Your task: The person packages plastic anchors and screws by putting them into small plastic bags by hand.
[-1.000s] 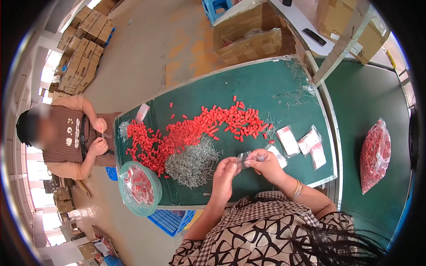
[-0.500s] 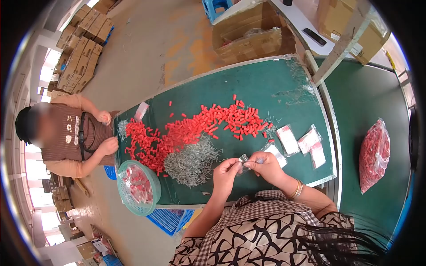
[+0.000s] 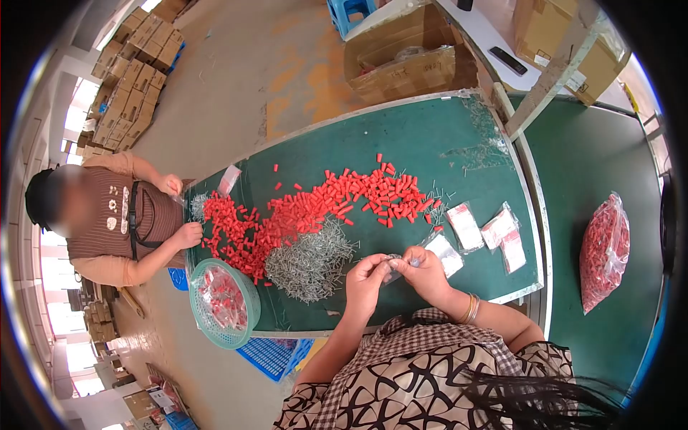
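Between the fingertips of both hands is a small clear plastic bag, partly hidden by the fingers. My left hand pinches one side of it, and my right hand pinches the other. Just left of my left hand lies a heap of thin grey metal screws or nails. Beyond the heap spread many small red plastic pieces, shaped like short plugs. A flat stack of clear bags with white paper rests right beside my right hand.
Filled packets lie on the green table to the right. A green basket holds packets at the left edge. A large bag of red pieces sits on the other table. A co-worker handles parts at the far end.
My fingers have shifted slightly on the bag, my right fingertips moving closer in. The co-worker's nearer hand has moved right, to the pile's edge.
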